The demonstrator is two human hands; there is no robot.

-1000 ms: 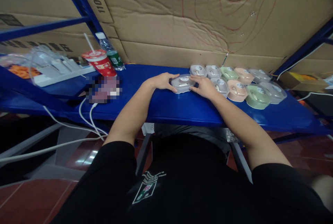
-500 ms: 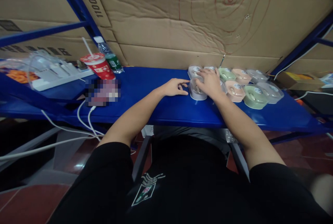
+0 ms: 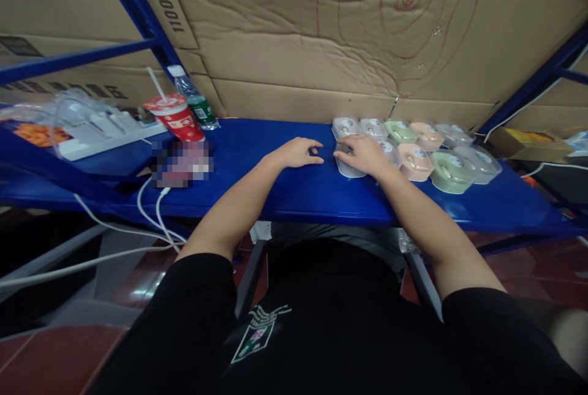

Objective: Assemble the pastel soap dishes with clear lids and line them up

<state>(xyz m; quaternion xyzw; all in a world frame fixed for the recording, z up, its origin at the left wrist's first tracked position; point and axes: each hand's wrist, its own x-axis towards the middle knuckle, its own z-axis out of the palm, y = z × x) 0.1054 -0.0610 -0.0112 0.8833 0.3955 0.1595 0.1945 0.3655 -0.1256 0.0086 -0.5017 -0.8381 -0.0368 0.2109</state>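
Two rows of small lidded boxes with clear domed tops and round stickers stand on the blue shelf (image 3: 257,180). My right hand (image 3: 367,155) lies over the greyish-lilac box (image 3: 348,169) at the front left, its fingers stretched out and covering most of the lid. Whether it presses on that lid cannot be made out. To the left, my left hand (image 3: 298,153) hovers with fingers apart and nothing in them, a gap away from the box. Behind are another lilac box (image 3: 345,127), a green box (image 3: 400,131) and a peach box (image 3: 427,136).
A red paper cup (image 3: 181,119) with a straw and a water bottle (image 3: 198,101) stand at the left, near a power strip (image 3: 113,136) and a blurred-out object with white cables (image 3: 158,208). Cardboard (image 3: 275,40) walls the back. An open carton (image 3: 526,142) sits far right.
My left hand has drawn back slightly left from the front-left box. My right hand has shifted a little down and left, its fingers now pointing more to the left across that box.
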